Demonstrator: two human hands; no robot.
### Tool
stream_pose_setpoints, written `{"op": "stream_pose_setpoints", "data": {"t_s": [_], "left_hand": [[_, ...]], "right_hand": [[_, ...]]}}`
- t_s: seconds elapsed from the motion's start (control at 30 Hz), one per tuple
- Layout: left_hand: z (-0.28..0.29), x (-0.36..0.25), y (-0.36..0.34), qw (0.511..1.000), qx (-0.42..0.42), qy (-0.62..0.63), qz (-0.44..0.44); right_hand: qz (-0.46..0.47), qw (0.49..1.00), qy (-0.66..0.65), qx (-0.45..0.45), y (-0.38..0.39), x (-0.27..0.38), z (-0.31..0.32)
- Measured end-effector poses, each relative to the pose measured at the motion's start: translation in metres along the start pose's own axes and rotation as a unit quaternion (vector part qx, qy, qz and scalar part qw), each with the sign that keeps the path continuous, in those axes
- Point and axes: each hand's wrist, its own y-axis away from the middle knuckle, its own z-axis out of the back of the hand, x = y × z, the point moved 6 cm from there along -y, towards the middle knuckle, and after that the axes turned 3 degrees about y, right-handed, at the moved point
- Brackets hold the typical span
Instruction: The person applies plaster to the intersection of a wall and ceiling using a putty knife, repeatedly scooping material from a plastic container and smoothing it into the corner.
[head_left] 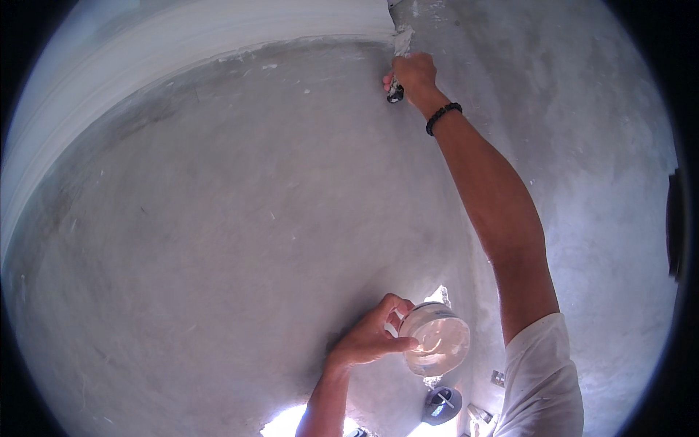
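My right arm reaches up to the far corner, a dark beaded bracelet at its wrist. My right hand (416, 73) is closed round a putty knife (403, 42), its blade smeared with pale filler and its dark handle end poking out below the fist. The blade meets the end of a white moulding (291, 20) where it joins the grey wall (240, 189). Lower down, my left hand (373, 336) grips a clear round plastic tub (441, 348) by its side, thumb across it. Whitish smears show on the tub; what it holds I cannot make out.
A second grey wall surface (597, 146) stands on the right, meeting the first at a corner. Near the bottom are a dark round object (442, 405) with a pale cross and a small wall box (498, 378). A dark object (674, 226) shows at the right edge.
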Motion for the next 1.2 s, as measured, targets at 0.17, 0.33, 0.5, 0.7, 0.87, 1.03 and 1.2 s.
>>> {"op": "stream_pose_setpoints", "data": {"t_s": [0.17,0.33,0.5,0.7,0.87,1.03,1.2], "left_hand": [[0.000,0.003,-0.001,1.000,0.004,-0.004,-0.004],[-0.001,-0.001,0.001,1.000,0.006,-0.002,-0.006],[0.001,0.000,-0.002,1.000,0.018,-0.011,-0.004],[0.001,0.003,-0.004,0.999,0.029,0.005,-0.014],[0.005,0.008,-0.005,0.999,0.032,-0.002,-0.029],[0.004,0.006,-0.006,0.999,0.032,0.004,-0.019],[0.003,0.009,-0.007,0.999,0.026,0.013,-0.020]], "right_hand": [[0.009,0.999,-0.018,0.041,-0.009,-0.001,-0.007],[0.003,0.997,-0.069,0.041,0.007,0.011,-0.016],[0.006,0.996,-0.080,0.047,0.029,0.022,-0.024],[0.030,0.992,-0.092,0.079,0.062,0.042,-0.044],[0.049,0.985,-0.122,0.111,0.095,0.056,-0.065],[0.069,0.972,-0.118,0.192,0.136,0.066,-0.071],[0.044,0.955,-0.160,0.246,0.169,0.053,-0.051]]}}
